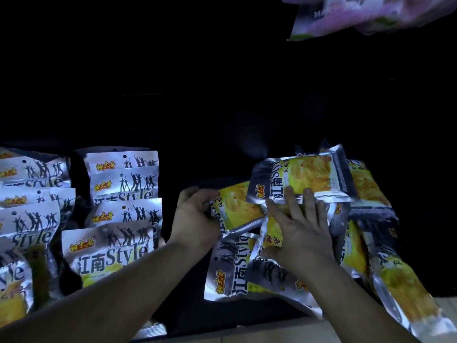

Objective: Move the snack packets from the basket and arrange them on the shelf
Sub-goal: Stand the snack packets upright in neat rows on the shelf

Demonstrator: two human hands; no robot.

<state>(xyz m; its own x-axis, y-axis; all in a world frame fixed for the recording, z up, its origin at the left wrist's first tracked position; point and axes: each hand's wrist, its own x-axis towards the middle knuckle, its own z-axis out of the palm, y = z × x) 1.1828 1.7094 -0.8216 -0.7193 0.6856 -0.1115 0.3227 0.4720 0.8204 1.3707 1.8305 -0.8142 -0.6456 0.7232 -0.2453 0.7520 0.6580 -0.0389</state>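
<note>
Presently a yellow packet [238,209] is pinched in the grip of the left hand [195,219], the standing rows [123,184] lying just leftward; the right hand [299,233] is spread flat on the pile [366,194].

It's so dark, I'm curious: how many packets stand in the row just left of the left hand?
4, one behind another: front packet, second packet, third packet, back packet. More may hide in the dark behind.
</note>
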